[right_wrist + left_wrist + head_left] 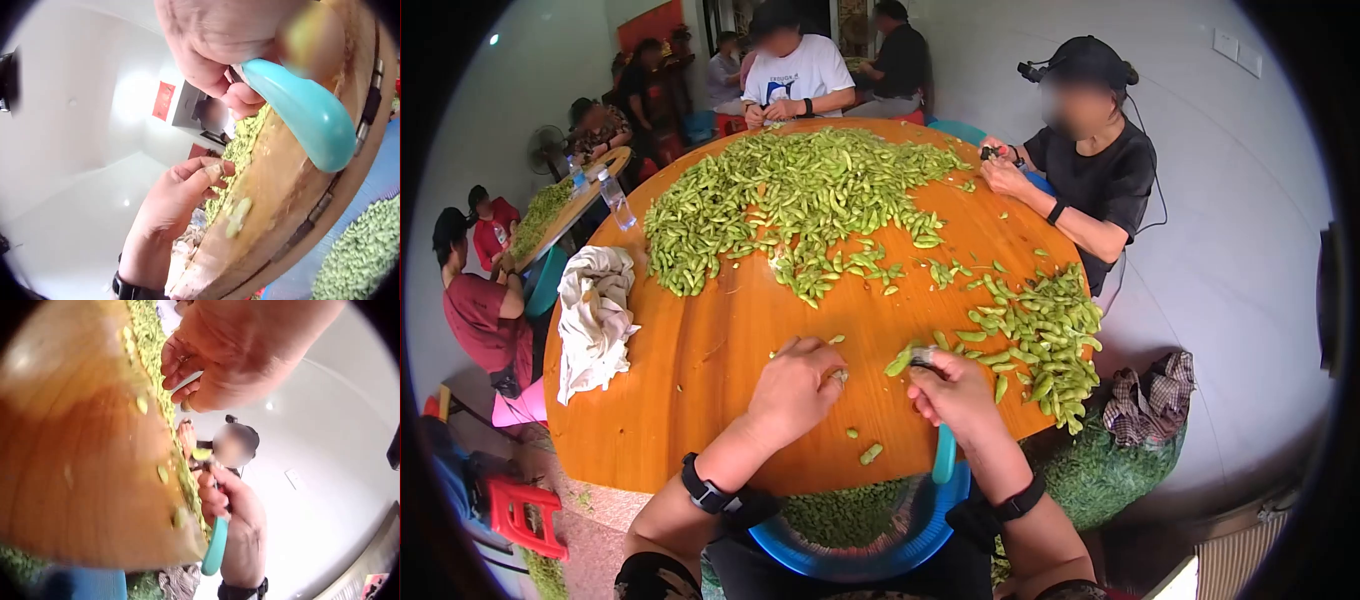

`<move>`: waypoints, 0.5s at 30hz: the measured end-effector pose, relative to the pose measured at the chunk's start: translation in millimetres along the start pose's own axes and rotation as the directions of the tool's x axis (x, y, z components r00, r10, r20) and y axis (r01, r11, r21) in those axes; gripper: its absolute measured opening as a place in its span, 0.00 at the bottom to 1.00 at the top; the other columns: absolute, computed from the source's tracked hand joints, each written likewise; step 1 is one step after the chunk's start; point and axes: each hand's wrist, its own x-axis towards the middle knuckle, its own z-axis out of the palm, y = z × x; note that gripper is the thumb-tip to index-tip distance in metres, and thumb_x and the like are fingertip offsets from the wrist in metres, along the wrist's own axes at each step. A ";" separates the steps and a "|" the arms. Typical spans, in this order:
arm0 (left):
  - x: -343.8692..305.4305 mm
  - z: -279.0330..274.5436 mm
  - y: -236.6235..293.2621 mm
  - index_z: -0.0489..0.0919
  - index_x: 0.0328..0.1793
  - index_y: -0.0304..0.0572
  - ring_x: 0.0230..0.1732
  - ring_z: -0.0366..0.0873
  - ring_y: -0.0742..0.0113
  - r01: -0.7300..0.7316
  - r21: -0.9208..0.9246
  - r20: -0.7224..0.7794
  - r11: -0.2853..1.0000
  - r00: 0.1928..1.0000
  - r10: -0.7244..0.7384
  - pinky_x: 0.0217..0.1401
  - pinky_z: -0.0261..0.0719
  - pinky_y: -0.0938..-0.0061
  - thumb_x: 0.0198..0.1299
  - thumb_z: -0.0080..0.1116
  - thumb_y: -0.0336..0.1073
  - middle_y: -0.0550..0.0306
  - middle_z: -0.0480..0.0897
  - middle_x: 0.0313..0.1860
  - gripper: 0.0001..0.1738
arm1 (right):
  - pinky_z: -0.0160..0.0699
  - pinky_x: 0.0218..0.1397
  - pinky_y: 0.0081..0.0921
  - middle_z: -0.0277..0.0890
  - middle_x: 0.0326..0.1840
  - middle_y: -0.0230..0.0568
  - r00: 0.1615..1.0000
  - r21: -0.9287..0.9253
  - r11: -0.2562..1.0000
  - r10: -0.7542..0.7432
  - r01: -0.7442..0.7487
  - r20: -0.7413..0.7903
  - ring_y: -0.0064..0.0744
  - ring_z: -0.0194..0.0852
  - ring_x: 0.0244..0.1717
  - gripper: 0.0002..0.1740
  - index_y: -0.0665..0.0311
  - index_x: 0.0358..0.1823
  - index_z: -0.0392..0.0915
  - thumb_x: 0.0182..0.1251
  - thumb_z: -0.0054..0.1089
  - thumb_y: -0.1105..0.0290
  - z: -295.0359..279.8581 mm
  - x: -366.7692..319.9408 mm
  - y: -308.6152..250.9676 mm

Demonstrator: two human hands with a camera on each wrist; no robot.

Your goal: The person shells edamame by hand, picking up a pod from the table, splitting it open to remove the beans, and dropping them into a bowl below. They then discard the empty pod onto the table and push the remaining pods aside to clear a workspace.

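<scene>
My right hand grips a tool with a smooth teal handle; its working end is mostly hidden by the fingers. A green soybean pod sits at that hand's thumb and fingertips. My left hand hovers over the wooden table, fingers loosely bent with nothing visible between them. A pale covering shows on its thumb tip. Near the front edge, a loose pod lies between the forearms. To the right of my right hand is a pile of pods.
A larger heap of pods covers the table's far half. A crumpled white cloth and a water bottle are at the left. Below the front edge stands a blue basin of green beans. A person in black sits across on the right.
</scene>
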 end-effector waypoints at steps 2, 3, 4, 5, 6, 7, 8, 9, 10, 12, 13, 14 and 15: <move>11.1 -9.5 -7.4 0.81 0.40 0.39 0.46 0.76 0.48 0.041 0.065 -0.045 0.997 0.998 -0.038 0.49 0.76 0.61 0.52 0.61 0.29 0.50 0.80 0.39 0.08 | 0.57 0.12 0.13 0.74 0.23 0.32 0.997 -0.032 0.998 -0.056 0.054 -0.050 0.14 0.63 0.13 0.07 0.67 0.43 0.77 0.69 0.53 0.73 -19.4 5.2 2.5; 19.8 -12.0 -15.2 0.81 0.40 0.39 0.46 0.76 0.48 0.040 0.073 -0.048 0.997 0.998 -0.036 0.49 0.76 0.61 0.52 0.61 0.29 0.50 0.80 0.39 0.08 | 0.57 0.12 0.13 0.74 0.23 0.32 0.995 -0.023 0.998 -0.065 0.063 -0.082 0.14 0.63 0.13 0.07 0.67 0.42 0.77 0.69 0.52 0.73 -30.6 5.4 2.6; 31.6 -11.5 -27.2 0.81 0.40 0.40 0.46 0.77 0.48 0.061 0.080 -0.083 0.995 0.995 -0.054 0.49 0.76 0.61 0.52 0.60 0.29 0.50 0.80 0.40 0.09 | 0.57 0.12 0.13 0.74 0.23 0.33 0.991 -0.016 0.997 -0.074 0.072 -0.116 0.15 0.63 0.13 0.07 0.67 0.42 0.77 0.69 0.52 0.73 -39.6 4.9 3.6; 43.7 -8.8 -37.9 0.81 0.41 0.40 0.45 0.77 0.48 0.084 0.083 -0.118 0.993 0.990 -0.074 0.49 0.77 0.60 0.52 0.60 0.29 0.49 0.80 0.40 0.09 | 0.57 0.12 0.13 0.74 0.23 0.33 0.990 -0.014 0.997 -0.078 0.077 -0.113 0.15 0.63 0.13 0.07 0.67 0.42 0.77 0.69 0.52 0.73 -44.4 4.0 5.3; 57.2 -4.3 -46.7 0.81 0.41 0.40 0.45 0.77 0.48 0.083 0.086 -0.123 0.993 0.990 -0.072 0.49 0.77 0.60 0.52 0.60 0.29 0.49 0.80 0.40 0.09 | 0.57 0.12 0.13 0.74 0.23 0.32 0.992 -0.021 0.998 -0.056 0.053 -0.110 0.15 0.63 0.13 0.06 0.67 0.41 0.77 0.69 0.52 0.73 -48.2 3.0 7.2; 71.6 1.6 -55.4 0.81 0.40 0.39 0.45 0.78 0.47 0.042 0.141 -0.127 0.989 0.992 -0.024 0.49 0.77 0.59 0.53 0.60 0.29 0.48 0.79 0.40 0.08 | 0.57 0.12 0.13 0.74 0.23 0.32 0.994 -0.030 0.999 -0.033 0.030 -0.107 0.15 0.63 0.12 0.06 0.67 0.40 0.77 0.69 0.51 0.73 -50.8 2.0 9.0; 83.9 7.5 -63.2 0.81 0.39 0.38 0.45 0.79 0.47 0.001 0.194 -0.131 0.981 0.991 0.025 0.49 0.78 0.59 0.54 0.59 0.29 0.47 0.79 0.40 0.07 | 0.57 0.12 0.14 0.74 0.22 0.32 0.994 -0.041 0.999 -0.012 0.008 -0.105 0.15 0.63 0.12 0.06 0.67 0.39 0.77 0.69 0.51 0.73 -52.0 1.8 10.0; 93.8 14.4 -70.7 0.81 0.39 0.38 0.45 0.79 0.47 0.000 0.194 -0.138 0.981 0.990 0.027 0.49 0.78 0.59 0.54 0.59 0.29 0.47 0.79 0.40 0.07 | 0.57 0.12 0.13 0.74 0.22 0.31 0.994 -0.043 0.999 -0.029 0.024 -0.106 0.14 0.63 0.12 0.06 0.66 0.39 0.77 0.69 0.50 0.74 -49.7 -0.7 9.2; 101.8 21.2 -76.5 0.80 0.38 0.38 0.46 0.79 0.47 0.013 0.231 -0.079 0.973 0.997 0.006 0.49 0.78 0.59 0.54 0.58 0.28 0.46 0.79 0.41 0.06 | 0.57 0.12 0.13 0.74 0.22 0.31 0.994 -0.045 0.999 -0.032 0.027 -0.106 0.14 0.63 0.12 0.06 0.66 0.39 0.77 0.69 0.50 0.74 -49.9 -0.7 9.6; 108.3 29.3 -82.9 0.80 0.37 0.37 0.47 0.78 0.47 0.022 0.264 -0.018 0.964 1.000 -0.018 0.48 0.78 0.59 0.54 0.58 0.27 0.45 0.78 0.41 0.05 | 0.58 0.12 0.12 0.74 0.22 0.30 0.996 -0.052 0.998 -0.034 0.029 -0.087 0.13 0.63 0.13 0.07 0.66 0.42 0.77 0.69 0.50 0.74 -51.2 -1.1 11.0; 109.4 31.4 -84.4 0.79 0.38 0.36 0.45 0.79 0.46 0.022 0.330 -0.018 0.944 1.000 -0.017 0.47 0.79 0.59 0.54 0.57 0.27 0.44 0.79 0.40 0.05 | 0.58 0.12 0.12 0.74 0.22 0.30 0.995 -0.052 0.998 -0.031 0.026 -0.091 0.13 0.63 0.13 0.07 0.66 0.42 0.77 0.69 0.50 0.74 -51.4 -1.3 10.7; 109.3 33.5 -85.1 0.78 0.38 0.35 0.44 0.80 0.46 0.021 0.395 -0.015 0.918 1.000 -0.016 0.45 0.80 0.60 0.54 0.57 0.26 0.43 0.79 0.40 0.05 | 0.59 0.13 0.13 0.74 0.23 0.29 0.997 -0.073 0.997 -0.029 0.023 -0.074 0.13 0.64 0.14 0.08 0.66 0.44 0.78 0.69 0.50 0.74 -51.0 -2.2 9.8; 105.5 31.5 -80.4 0.78 0.38 0.35 0.44 0.80 0.46 0.018 0.393 -0.009 0.919 1.000 -0.016 0.45 0.80 0.60 0.54 0.57 0.26 0.43 0.79 0.40 0.05 | 0.61 0.14 0.13 0.73 0.24 0.29 0.998 -0.093 0.995 -0.027 0.021 -0.056 0.13 0.64 0.14 0.09 0.65 0.45 0.78 0.70 0.50 0.73 -49.6 -3.4 8.5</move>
